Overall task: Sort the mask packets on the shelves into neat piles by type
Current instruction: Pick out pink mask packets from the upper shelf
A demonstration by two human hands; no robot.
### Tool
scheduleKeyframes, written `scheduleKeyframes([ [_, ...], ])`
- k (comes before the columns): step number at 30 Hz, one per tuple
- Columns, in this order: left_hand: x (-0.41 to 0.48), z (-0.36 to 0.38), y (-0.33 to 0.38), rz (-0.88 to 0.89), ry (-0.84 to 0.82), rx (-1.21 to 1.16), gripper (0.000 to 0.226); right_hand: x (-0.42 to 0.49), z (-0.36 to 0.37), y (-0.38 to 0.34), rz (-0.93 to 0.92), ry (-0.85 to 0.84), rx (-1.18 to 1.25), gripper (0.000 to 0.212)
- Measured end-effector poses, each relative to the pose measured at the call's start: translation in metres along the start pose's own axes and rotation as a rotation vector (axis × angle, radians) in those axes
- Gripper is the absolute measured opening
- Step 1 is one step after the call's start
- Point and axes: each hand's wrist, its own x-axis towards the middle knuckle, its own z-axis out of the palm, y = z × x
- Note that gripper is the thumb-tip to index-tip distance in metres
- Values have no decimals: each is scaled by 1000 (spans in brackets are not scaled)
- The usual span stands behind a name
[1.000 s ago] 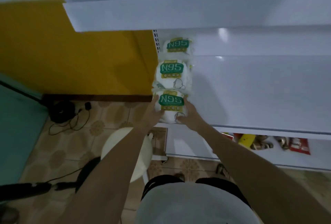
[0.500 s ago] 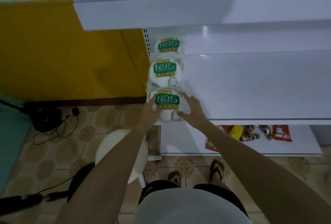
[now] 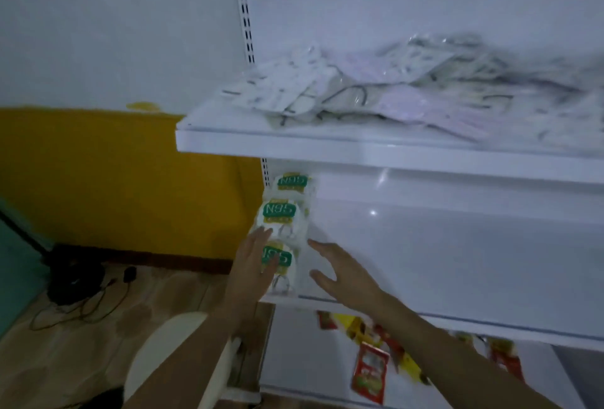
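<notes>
View: one head camera is used, aimed forward and down at white shelves; the picture is dim and partly blurred.

Left arm: the bare forearm is stretched forward from the bottom left, up to the front left corner of the middle shelf (image 3: 457, 264).

Left hand (image 3: 256, 264): the fingers are kept straight and close together and are laid flat over the left part of the nearest packet (image 3: 285, 261). The fingertips reach the lower edge of the middle packet (image 3: 281, 212). Nothing is gripped.

Right arm: the bare forearm is extended from the bottom right, across the front edge of the middle shelf.

Right hand (image 3: 343, 274): the fingers are held straight and slightly spread, with the thumb apart. The hand is placed just beside the right of the nearest packet. Nothing is held; contact with packet or shelf cannot be told.

N95 packets: three white packets with green labels are lined front to back at the left end of the middle shelf, the farthest packet (image 3: 292, 182) partly under the upper shelf (image 3: 327, 147).

Other masks: a loose heap of mask packets (image 3: 392, 91) is spread over the upper shelf.

Lower shelf (image 3: 294, 359): red and yellow sachets (image 3: 369, 372) are scattered on it.

Surroundings: a pale stool (image 3: 170, 346) is seen below the left arm, dark cables (image 3: 75, 284) on the floor, a yellow wall (image 3: 114, 179) behind.
</notes>
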Motion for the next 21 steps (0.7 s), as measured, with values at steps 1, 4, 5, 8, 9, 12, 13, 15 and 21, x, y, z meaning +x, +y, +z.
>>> scheduleKeyframes([
  [1, 0, -5, 19, 29, 5, -26, 69, -7, -18, -6, -40, 19, -1, 55],
  [4, 5, -17, 73, 176, 4, -52, 64, -30, -67, -24, -176, 97, -14, 47],
  [5, 9, -20, 91, 213, 6, -60, 63, -37, -81, -28, -221, 130, -8, 44],
  [8, 17, -32, 141, 314, 35, -59, 55, -58, -120, -39, -337, 220, 18, 39],
  [9, 21, -38, 156, 365, 58, -52, 52, -63, -132, -42, -371, 250, 22, 37],
  [12, 40, -64, 191, 550, 144, 60, 47, -70, -171, -52, -475, 340, 17, 31],
  [13, 49, -75, 199, 595, 170, 117, 46, -69, -184, -56, -499, 366, 12, 31],
  [15, 71, -96, 206, 608, 211, 191, 43, -61, -209, -63, -514, 405, 34, 28],
  [21, 146, -139, 201, 432, 152, 254, 48, -9, -277, -76, -422, 489, 61, 26],
])
